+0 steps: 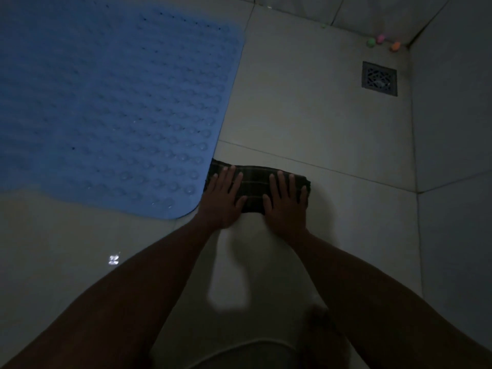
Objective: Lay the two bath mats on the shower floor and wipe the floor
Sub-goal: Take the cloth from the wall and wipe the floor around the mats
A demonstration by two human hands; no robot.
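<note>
A blue bath mat [106,102] with rows of suction cups lies flat on the tiled shower floor [306,115], filling the upper left. Only this one mat is in view. A dark plaid cloth [254,187], folded into a strip, lies on the floor right beside the mat's lower right corner. My left hand [222,201] presses flat on the cloth's left part, fingers spread. My right hand [286,202] presses flat on its right part in the same way. Both forearms reach in from the bottom of the view.
A square metal drain grate [380,78] sits in the floor at the upper right. Small green, pink and orange objects [381,39] lie in the far corner. Tiled walls [452,115] rise on the right and at the back. The light is dim.
</note>
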